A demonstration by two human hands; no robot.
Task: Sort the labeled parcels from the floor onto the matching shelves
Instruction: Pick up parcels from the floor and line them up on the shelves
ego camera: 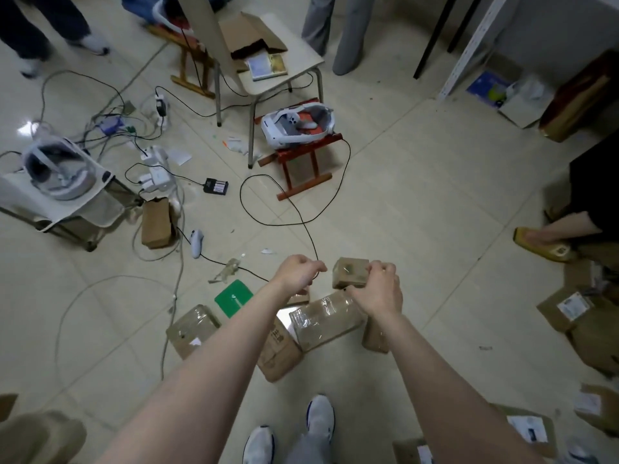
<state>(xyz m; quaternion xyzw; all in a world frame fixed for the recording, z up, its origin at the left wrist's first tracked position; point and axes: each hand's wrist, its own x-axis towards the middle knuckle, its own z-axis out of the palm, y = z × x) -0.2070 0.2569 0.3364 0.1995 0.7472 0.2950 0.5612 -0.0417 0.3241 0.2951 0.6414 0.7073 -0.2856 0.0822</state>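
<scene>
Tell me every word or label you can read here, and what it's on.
Nothing reads clearly.
Dark print on the brown parcel: blurred.
White labels on the right-side parcels: too small.
White logo on the green packet: unreadable.
The small parcel in the right hand: no legible text.

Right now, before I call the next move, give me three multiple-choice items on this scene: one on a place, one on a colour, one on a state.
1. The white headset beside the chair lies on: A a red stool; B the floor; C the chair seat.
2. The flat packet by the left forearm is: A blue; B green; C yellow.
3. The right hand: A hangs open; B grips a small cardboard parcel; C presses the floor.
Answers: 1 A, the headset sits on the stool's top. 2 B, its face is plainly green. 3 B, the fingers curl round the parcel, held above the floor.
</scene>
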